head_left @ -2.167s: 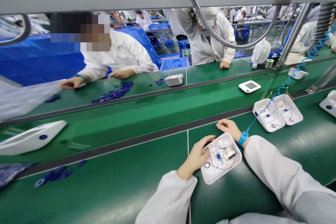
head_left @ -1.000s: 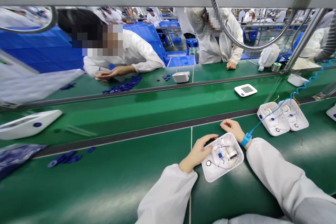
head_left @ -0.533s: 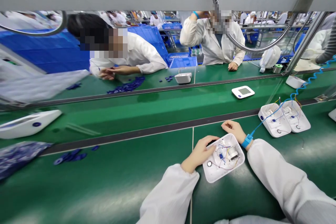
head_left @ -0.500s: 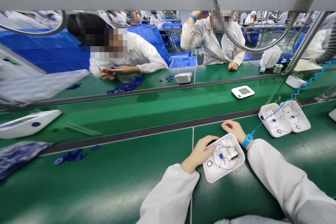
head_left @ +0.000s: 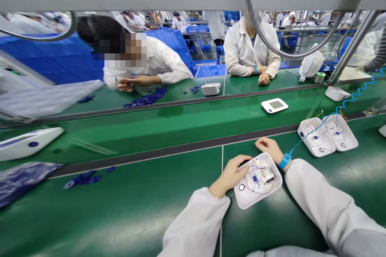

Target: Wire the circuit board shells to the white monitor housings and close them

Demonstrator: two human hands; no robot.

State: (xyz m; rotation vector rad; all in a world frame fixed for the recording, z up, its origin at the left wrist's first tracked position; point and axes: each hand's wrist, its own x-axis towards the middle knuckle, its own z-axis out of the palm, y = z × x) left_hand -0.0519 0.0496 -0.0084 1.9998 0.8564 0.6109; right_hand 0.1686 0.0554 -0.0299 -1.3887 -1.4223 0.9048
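Note:
My left hand (head_left: pixel 233 174) grips the far left edge of an open white plastic housing (head_left: pixel 245 198), its thumb lying over the rim. Inside the housing are a white cylindrical part (head_left: pixel 268 175), a small blue board (head_left: pixel 255 178), thin coloured wires and a round disc (head_left: pixel 241 187). Just beyond the housing's far right corner, my right hand (head_left: pixel 269 148) rests on the green table with its fingers curled in, touching no part that I can see. A blue wrist strap (head_left: pixel 284 161) with a coiled cord is around the right wrist.
Two similar wired housings (head_left: pixel 316 144) stand at the right. A white cover with a display window (head_left: pixel 274 105) and a white shell (head_left: pixel 33 143) lie on the green belt (head_left: pixel 169 124). Blue pieces (head_left: pixel 83 178) are at left. Two co-workers (head_left: pixel 251 48) sit opposite.
The display cover and the white shells on the belt have shifted left. The co-worker opposite has lowered a raised arm to the table. My hands and the housing are nearly still.

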